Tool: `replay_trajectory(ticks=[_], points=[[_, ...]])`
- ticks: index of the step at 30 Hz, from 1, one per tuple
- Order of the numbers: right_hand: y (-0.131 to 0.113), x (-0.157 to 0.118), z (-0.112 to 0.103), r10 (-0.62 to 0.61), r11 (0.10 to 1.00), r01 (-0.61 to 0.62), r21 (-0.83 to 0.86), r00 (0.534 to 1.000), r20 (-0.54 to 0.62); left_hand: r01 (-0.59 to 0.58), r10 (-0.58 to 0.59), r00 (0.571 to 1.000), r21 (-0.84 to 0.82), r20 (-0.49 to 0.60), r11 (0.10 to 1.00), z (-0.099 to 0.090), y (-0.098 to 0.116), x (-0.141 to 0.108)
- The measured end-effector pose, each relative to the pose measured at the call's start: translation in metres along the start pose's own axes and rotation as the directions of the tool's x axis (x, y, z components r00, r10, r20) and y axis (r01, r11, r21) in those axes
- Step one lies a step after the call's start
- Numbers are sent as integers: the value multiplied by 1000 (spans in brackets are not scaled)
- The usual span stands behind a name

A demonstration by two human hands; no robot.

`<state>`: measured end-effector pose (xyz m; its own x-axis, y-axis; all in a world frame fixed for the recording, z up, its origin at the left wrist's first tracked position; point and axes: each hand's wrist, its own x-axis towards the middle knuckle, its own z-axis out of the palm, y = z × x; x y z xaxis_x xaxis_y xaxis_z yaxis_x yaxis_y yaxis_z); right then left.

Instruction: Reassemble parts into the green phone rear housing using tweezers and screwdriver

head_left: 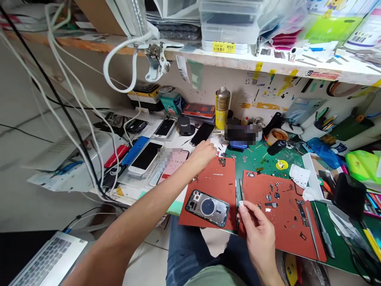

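My left hand [205, 151] reaches over the top edge of the left red-brown mat [214, 178], its fingers bent down and close together by small parts on white paper. Whatever lies under its fingertips is hidden. My right hand [257, 226] is closed on thin dark tweezers [241, 190] that point away from me, between the two mats. On the left mat, below my left hand, lies an opened phone housing [206, 207] with a round coil in it. The right mat [285, 230] carries several small phone parts, among them a long narrow board [302, 213].
Left of the mats lie a white phone [145, 158], a phone showing a timer [175, 163] and a black phone [202, 134]. A yellow spray can [222, 107] stands behind. Slim tools [324, 230] and scissors [357, 246] lie at right. A shelf [285, 65] overhangs the bench; cables [77, 91] hang left.
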<state>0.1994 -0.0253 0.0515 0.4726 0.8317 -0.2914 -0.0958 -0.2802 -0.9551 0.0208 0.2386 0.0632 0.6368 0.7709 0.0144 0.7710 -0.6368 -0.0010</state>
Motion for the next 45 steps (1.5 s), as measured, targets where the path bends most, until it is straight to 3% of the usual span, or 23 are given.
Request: replay_trajectory(ticks=[4, 10, 13, 18, 21, 25, 29, 32, 37, 40, 45], points=[[6, -6, -9, 17, 1000, -17, 23, 1000, -20, -40, 37, 999, 74, 40, 996, 8, -2, 10], [-5, -12, -20, -85, 996, 83, -28, 995, -52, -16, 16, 1000, 34, 19, 999, -4, -4, 2], [-6, -15, -24, -117, 993, 116, -34, 992, -43, 12, -14, 999, -45, -41, 999, -17, -5, -13], [2, -21, -34, -33, 994, 37, 99, 999, -42, -1, -42, 979, -210, -199, 978, -45, 1, -61], [3, -25, -42, -31, 988, 40, 148, 997, -65, -54, -74, 931, -335, -358, 941, -53, 21, -101], [-3, -32, -46, -106, 983, 119, 138, 990, -97, -131, -165, 846, -497, -508, 858, -39, 72, -151], [-15, -42, -40, -137, 977, 135, 163, 991, 0, -175, -242, 814, -620, -528, 765, -17, 123, -189], [-26, -51, -33, -128, 979, 110, 173, 987, 93, -178, -308, 802, -697, -511, 694, -6, 150, -209], [-36, -64, -29, -142, 978, 109, 175, 972, 186, -114, -410, 851, -878, -328, 465, 1, 169, -226], [-34, -69, -28, -144, 976, 102, 195, 966, 217, -127, -353, 874, -858, -335, 498, 0, 171, -230], [-27, -74, -26, -126, 966, 66, 249, 964, 233, -238, -333, 837, -836, -435, 495, -1, 174, -232]])
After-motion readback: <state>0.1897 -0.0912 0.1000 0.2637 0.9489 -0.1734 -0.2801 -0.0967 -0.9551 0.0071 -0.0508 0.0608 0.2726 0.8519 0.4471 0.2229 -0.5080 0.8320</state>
